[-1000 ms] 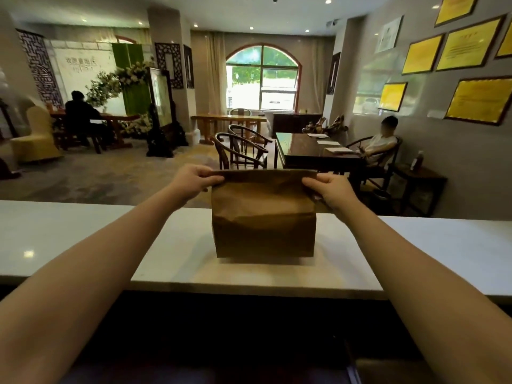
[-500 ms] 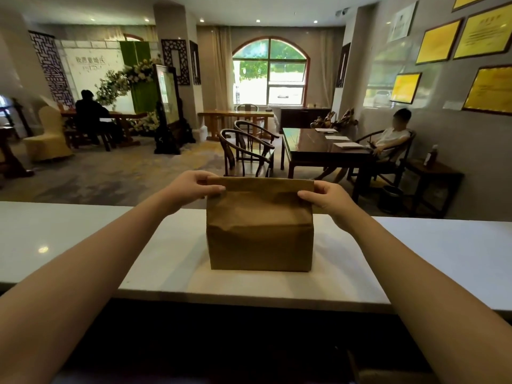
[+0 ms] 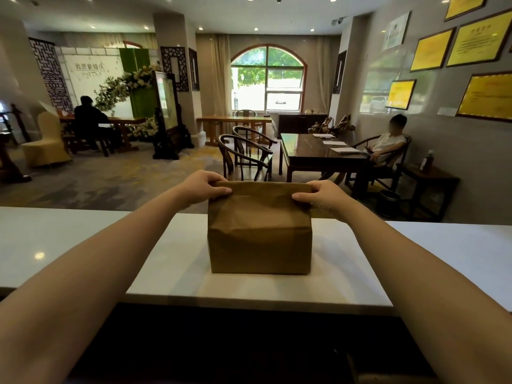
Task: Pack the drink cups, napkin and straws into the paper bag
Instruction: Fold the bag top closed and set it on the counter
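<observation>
1. Desk (image 3: 83, 245): white top, nearest surface. The paper bag (image 3: 259, 234) stands upright on it, roughly centred, base flat on the desk. All places below are given relative to the bag.
2. Bag state: top edge folded over and flat, mouth closed. Front panel creased. Contents hidden; cannot confirm what is inside.
3. Left hand (image 3: 205, 187): at the bag's upper left corner, thumb on the near face, fingers curled over the fold. Closed in a pinch on the bag's top.
4. Right hand (image 3: 321, 195): at the bag's upper right corner, same pinch, thumb on the near face, closed on the fold. Both forearms reach in from either side of the bag.
5. Cups, napkin, straws: none visible on the desk to either side of the bag or in front of it.
6. Judgement on progress: with no loose items showing and the mouth folded shut, packing looks done; the step in hand appears to be finishing or pressing the fold. What is left is likely only releasing the bag.
7. Beyond the bag: dark wooden chairs (image 3: 243, 156) directly behind it, a dark table (image 3: 318, 153) behind and to its right, a seated person (image 3: 388, 145) further right.
</observation>
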A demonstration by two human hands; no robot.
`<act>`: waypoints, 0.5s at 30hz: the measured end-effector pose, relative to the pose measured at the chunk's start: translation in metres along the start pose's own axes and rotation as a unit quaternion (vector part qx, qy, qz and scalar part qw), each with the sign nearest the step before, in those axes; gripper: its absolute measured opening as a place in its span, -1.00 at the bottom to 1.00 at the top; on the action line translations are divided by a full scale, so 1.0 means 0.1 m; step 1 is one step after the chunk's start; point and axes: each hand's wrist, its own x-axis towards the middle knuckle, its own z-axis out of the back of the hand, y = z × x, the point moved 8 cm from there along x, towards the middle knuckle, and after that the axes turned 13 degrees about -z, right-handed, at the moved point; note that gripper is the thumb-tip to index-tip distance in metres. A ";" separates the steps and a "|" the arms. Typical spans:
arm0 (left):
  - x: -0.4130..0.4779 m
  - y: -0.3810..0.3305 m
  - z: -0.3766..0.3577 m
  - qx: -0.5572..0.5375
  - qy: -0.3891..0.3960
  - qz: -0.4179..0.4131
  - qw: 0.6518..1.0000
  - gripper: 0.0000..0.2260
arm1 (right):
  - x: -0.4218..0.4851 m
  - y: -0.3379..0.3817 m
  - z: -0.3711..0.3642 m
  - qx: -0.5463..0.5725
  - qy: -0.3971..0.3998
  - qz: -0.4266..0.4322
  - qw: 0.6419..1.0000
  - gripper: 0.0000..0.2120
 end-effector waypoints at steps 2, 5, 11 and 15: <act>0.02 0.02 0.00 0.005 -0.004 0.000 1.000 -0.76 | 0.02 0.00 0.01 -0.008 -0.011 0.001 1.000 -0.78; 0.04 0.06 -0.02 0.009 -0.019 0.000 1.000 -0.78 | 0.05 -0.01 0.00 -0.008 -0.028 0.000 1.000 -0.75; 0.10 0.14 -0.01 -0.004 -0.003 0.006 1.000 -0.79 | 0.13 -0.03 -0.01 0.001 -0.015 -0.016 1.000 -0.75; 0.14 0.10 0.00 0.002 0.020 0.005 1.000 -0.78 | 0.13 0.00 0.01 -0.020 0.012 -0.024 0.999 -0.70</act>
